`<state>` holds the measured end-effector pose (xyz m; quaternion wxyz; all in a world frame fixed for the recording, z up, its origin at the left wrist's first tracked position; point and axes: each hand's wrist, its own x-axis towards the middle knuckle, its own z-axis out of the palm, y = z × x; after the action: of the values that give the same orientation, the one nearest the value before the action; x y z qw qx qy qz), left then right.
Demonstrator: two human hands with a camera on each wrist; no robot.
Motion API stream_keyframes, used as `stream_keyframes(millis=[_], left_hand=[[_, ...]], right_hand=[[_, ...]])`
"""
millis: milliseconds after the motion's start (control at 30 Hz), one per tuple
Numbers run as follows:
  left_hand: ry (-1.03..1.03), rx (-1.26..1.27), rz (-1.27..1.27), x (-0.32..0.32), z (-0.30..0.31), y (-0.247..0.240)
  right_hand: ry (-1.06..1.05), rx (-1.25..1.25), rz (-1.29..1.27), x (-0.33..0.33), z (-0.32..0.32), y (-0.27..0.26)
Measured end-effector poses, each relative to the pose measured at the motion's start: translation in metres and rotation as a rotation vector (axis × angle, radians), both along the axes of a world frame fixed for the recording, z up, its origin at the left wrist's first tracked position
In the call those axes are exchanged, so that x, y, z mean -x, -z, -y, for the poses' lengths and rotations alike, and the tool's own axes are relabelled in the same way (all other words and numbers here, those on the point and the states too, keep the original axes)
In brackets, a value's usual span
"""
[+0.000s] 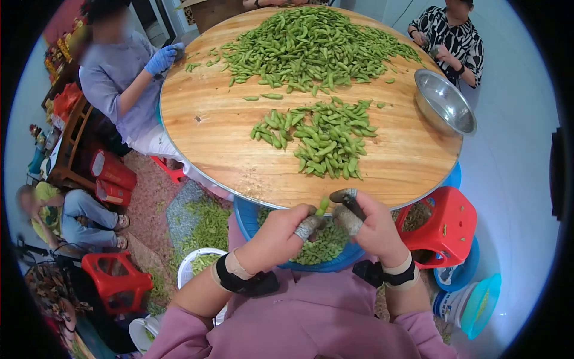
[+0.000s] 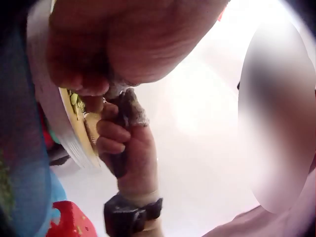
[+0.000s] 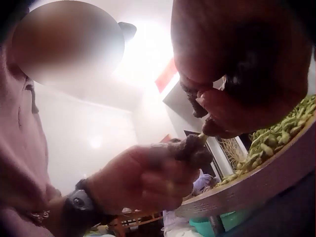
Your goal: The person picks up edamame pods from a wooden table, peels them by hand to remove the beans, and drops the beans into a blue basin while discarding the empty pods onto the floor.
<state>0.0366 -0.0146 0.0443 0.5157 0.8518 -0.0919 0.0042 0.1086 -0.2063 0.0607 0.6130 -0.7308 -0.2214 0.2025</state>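
In the head view my left hand (image 1: 278, 233) pinches a green edamame pod (image 1: 323, 206) between a wrapped thumb and fingertips, at the near edge of the round table. My right hand (image 1: 378, 227) is close beside it, fingers bent, the dark-covered index finger and grey-wrapped thumb turned toward the pod. I cannot tell whether the right hand grips anything. Below both hands stands a blue tub (image 1: 248, 224) holding shelled green beans (image 1: 320, 248). In the right wrist view the left hand (image 3: 158, 175) meets the right hand (image 3: 252, 94) at the fingertips.
A small pod pile (image 1: 329, 143) and a large pod heap (image 1: 311, 45) lie on the wooden table (image 1: 209, 143). A steel bowl (image 1: 445, 102) stands at its right rim. Red stools (image 1: 445, 224), a white basket (image 1: 186, 269) and other people surround it.
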Motion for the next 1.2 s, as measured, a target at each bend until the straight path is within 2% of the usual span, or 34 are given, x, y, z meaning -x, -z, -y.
stream_keyframes(millis=[33,167,267,333,367,433,467,533,567,633,667,733,767,833,1000,1167,1200], left_hand=[[-0.053,0.174,-0.171,0.002,-0.001,-0.002],[-0.082,0.289,-0.265,0.006,-0.002,0.0],[-0.06,0.2,-0.147,0.007,-0.001,0.009],[-0.116,-0.053,0.167,0.007,0.001,0.016],[-0.113,-0.052,0.164,0.008,0.002,0.016],[-0.1,-0.36,0.323,0.009,0.004,0.017],[-0.096,-0.358,0.322,0.009,0.004,0.018],[-0.067,-0.367,0.392,0.008,0.004,0.023],[-0.063,-0.366,0.391,0.008,0.003,0.022],[0.07,0.147,-0.03,0.01,-0.003,0.017],[0.071,0.147,-0.03,0.012,-0.007,0.015],[0.154,0.819,-0.66,0.016,-0.012,0.011],[0.154,0.819,-0.662,0.018,-0.011,0.014],[0.12,1.124,-0.682,0.02,-0.008,0.022],[0.058,1.073,-0.703,0.022,-0.005,0.02],[0.109,1.039,-0.722,0.022,-0.003,0.022],[0.221,1.247,-0.75,0.022,-0.005,0.027]], right_hand=[[0.0,-0.003,-0.002,0.004,0.0,0.001],[-0.164,0.061,-0.129,0.013,-0.001,-0.002],[-0.226,0.092,-0.109,0.014,-0.004,-0.001],[-0.22,0.02,0.04,0.014,-0.006,0.006],[-0.217,0.02,0.038,0.016,-0.007,0.009],[-0.177,-0.056,-0.061,0.018,-0.007,0.015],[-0.172,-0.054,-0.063,0.019,-0.006,0.017],[-0.2,-0.075,-0.374,0.019,-0.003,0.02],[-0.196,-0.076,-0.376,0.02,-0.002,0.021],[-0.227,-0.262,-0.689,0.021,0.0,0.02],[-0.227,-0.262,-0.688,0.022,0.001,0.017],[-0.273,-0.335,-0.896,0.026,0.004,0.009],[-0.272,-0.311,-0.891,0.026,0.002,0.005],[-0.253,-0.291,-0.83,0.025,0.002,0.012],[-0.117,-0.284,-0.692,0.022,0.002,0.01],[-0.141,-0.277,-0.629,0.02,-0.005,0.021],[-0.152,-0.278,-0.6,0.019,-0.005,0.019]])
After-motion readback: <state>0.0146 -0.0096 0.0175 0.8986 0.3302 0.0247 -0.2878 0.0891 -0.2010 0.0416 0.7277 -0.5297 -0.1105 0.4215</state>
